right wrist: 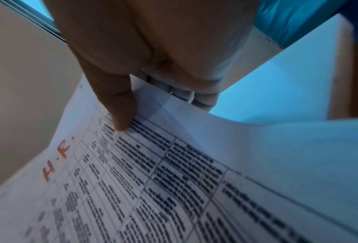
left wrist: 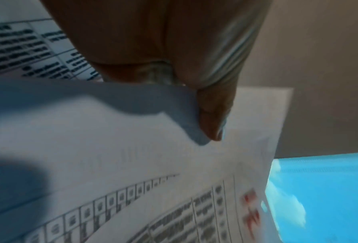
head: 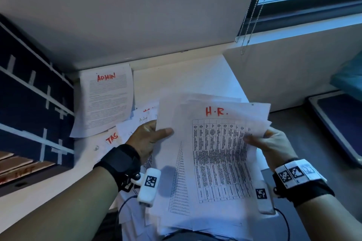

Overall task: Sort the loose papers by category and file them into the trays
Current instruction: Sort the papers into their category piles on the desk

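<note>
Here: left hand [head: 147, 139] and right hand [head: 271, 144] both pinch paper stack [head: 211, 154]; one ADMIN sheet [head: 106, 100] on desk.

Both forearms are bare, with no sleeves showing. At lower left, a black wrist strap [head: 119, 164] carries a small white camera unit [head: 148, 187] with a black-and-white square marker and a thin black cable [head: 122, 208]. At lower right, another black strap [head: 305, 190] bears a white band of similar markers [head: 295, 172].

Admin sheet [head: 105, 100] on desk [head: 195, 76], left of held stack [head: 211, 152].
</note>
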Available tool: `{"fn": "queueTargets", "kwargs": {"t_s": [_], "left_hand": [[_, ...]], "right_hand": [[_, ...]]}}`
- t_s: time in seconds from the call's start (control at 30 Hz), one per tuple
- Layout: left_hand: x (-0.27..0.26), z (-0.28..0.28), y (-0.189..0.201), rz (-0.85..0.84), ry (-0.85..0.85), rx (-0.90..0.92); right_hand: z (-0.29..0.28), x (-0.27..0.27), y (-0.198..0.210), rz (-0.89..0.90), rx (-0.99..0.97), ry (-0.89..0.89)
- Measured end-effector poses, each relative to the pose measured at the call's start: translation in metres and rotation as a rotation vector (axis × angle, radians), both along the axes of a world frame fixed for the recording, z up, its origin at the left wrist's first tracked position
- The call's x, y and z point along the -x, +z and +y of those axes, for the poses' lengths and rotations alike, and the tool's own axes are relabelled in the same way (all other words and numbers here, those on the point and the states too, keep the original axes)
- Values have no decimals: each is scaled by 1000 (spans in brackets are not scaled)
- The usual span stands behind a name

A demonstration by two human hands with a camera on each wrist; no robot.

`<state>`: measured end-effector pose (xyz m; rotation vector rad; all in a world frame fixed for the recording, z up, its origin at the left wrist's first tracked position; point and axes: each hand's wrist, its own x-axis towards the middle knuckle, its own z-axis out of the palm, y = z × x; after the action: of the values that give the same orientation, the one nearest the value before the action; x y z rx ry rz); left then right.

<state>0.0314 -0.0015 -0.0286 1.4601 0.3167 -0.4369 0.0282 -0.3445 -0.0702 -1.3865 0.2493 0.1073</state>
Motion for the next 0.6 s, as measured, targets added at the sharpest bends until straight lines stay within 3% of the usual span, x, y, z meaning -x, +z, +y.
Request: {"fn": "queueTargets", "kwargs": {"t_s": [0.1,0.2,0.33,0.6], "left_hand": [[-5,1,-6,-4,109,-17],[-8,1,-11,-59,167,-131],[-8,-4,-10,-84,210,-139],[-12,1,-15,-72,147,-300]], "right_hand": [[-9,19,7,-24,-6,61],[-20,40,16,-42,133,256],[-26,45,26,-100,197,442],[-7,20,17,-98,9,228]]}}
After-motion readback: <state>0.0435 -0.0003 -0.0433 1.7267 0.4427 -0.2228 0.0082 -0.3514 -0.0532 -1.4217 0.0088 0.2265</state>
